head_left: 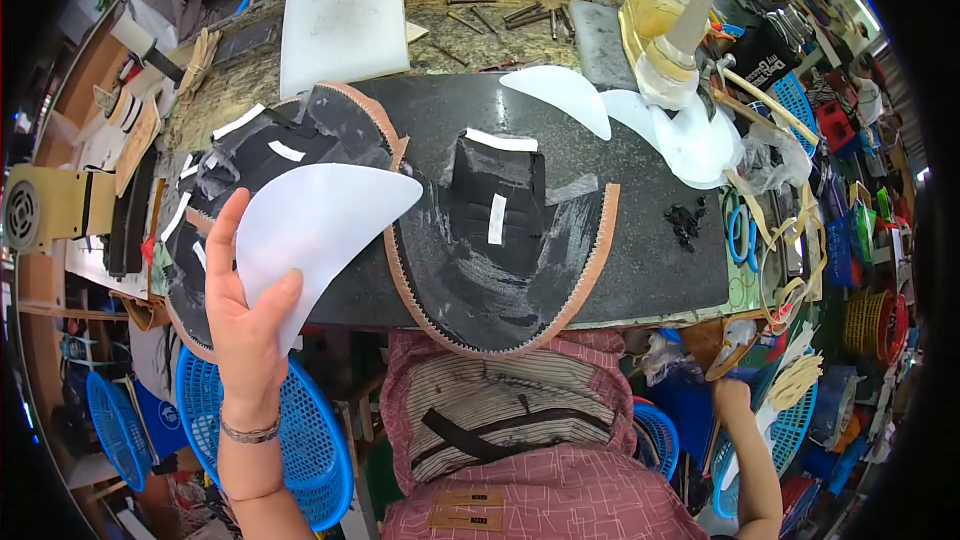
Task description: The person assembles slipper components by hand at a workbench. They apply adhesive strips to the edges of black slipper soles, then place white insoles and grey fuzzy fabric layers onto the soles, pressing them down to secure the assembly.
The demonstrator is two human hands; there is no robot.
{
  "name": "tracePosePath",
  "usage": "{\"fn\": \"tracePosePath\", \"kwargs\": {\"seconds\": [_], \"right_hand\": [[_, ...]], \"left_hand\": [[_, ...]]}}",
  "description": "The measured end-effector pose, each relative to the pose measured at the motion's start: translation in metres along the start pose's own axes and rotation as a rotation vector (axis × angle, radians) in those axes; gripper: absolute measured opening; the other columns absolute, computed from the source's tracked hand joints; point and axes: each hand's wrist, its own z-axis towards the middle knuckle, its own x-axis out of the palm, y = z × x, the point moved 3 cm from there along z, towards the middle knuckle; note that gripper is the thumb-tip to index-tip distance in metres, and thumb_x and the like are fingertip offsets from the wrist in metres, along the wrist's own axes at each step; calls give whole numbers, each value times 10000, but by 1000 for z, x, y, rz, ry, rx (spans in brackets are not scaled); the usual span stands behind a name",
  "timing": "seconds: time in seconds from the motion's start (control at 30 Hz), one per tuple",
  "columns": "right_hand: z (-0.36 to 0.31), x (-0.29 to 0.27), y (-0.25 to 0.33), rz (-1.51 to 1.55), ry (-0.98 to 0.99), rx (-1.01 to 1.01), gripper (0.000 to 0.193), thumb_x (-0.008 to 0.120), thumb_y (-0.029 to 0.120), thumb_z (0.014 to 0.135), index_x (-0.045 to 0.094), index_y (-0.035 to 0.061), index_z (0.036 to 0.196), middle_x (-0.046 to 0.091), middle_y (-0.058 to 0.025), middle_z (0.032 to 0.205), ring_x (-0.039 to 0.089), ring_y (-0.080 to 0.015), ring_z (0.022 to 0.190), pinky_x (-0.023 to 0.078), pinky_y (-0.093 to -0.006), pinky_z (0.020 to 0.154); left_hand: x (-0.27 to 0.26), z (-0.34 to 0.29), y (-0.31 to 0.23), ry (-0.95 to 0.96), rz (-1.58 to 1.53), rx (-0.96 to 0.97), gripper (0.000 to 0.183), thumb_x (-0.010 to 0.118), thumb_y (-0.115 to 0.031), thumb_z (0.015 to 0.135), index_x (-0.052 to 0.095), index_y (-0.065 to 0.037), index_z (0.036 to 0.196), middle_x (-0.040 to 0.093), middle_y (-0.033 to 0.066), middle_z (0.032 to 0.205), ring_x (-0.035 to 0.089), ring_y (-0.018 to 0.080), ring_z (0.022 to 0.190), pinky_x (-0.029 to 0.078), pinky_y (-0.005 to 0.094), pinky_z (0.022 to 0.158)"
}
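In the head view, the left hand [245, 325] pinches a curved white sheet [320, 215], thumb across its front, index finger spread along its left edge, other fingers mostly hidden behind. The sheet is held up left of middle, over the near edge of the counter [435, 5]. The right hand [733, 400] is below the near right corner, near a brown piece [706, 345]; I cannot tell how its fingers stand.

Apparently done: the middle black panel [500, 285], jutting past the near edge, bears white strips [501, 142], serrated brown edging [606, 225] and pale streaks. Apparently left: no white sheet lies on it yet.

Counts: one sheet in hand and at least three loose white sheets [562, 95] toward the far right corner, overlapping; one middle panel, at least two left-hand panels [345, 125]; two white strips on the middle panel; one nozzle bottle [668, 70]; one pair of blue-handled scissors [738, 235]
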Motion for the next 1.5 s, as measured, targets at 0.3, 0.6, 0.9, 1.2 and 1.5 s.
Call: {"fn": "tracePosePath", "kwargs": {"seconds": [0.3, 0.6, 0.9, 1.2, 1.5], "right_hand": [[-37, -141, 161, 1160, -228, -496, 115, 591, 46, 796, 614, 5, 901, 633, -138, 798, 614, -261, 660, 493, -347, 597], [-34, -202, 158, 447, -769, -613, 130, 696, 126, 725, 647, 65, 828, 593, -51, 662, 571, -205, 585, 478, -355, 729], [-44, -299, 179, 837, -1175, -939, 364, 752, 213, 672, 609, 37, 956, 608, -64, 770, 584, -240, 709, 478, -389, 753], [10, -317, 201, 1866, -127, -565, 122, 649, 59, 839, 607, -15, 926, 620, -28, 755, 569, -71, 671, 470, -208, 592], [43, -312, 221, 1533, -173, -509, 135, 663, 68, 795, 617, -9, 896, 630, -39, 748, 551, -70, 655, 463, -242, 585]], "left_hand": [[42, -22, 24, 307, -188, -264, 755, 659, 17, 742, 271, -24, 1389, 506, 107, 1227, 504, 181, 1125, 391, 322, 978], [35, -40, 32, 361, -315, -536, 736, 643, 48, 732, 296, -30, 1376, 516, 114, 1223, 510, 186, 1128, 391, 326, 984], [60, -57, 47, 605, -335, -811, 696, 633, 10, 777, 294, -53, 1381, 492, 99, 1197, 567, 119, 921, 514, 212, 615], [40, -20, 63, 449, -124, -364, 563, 466, -240, 938, 218, -53, 1408, 580, 133, 1069, 585, 140, 898, 475, 252, 719], [46, -5, 71, 432, 490, -172, 710, 628, 50, 787, 257, -41, 1385, 537, -16, 677, 479, 30, 600, 389, 173, 548]]}}
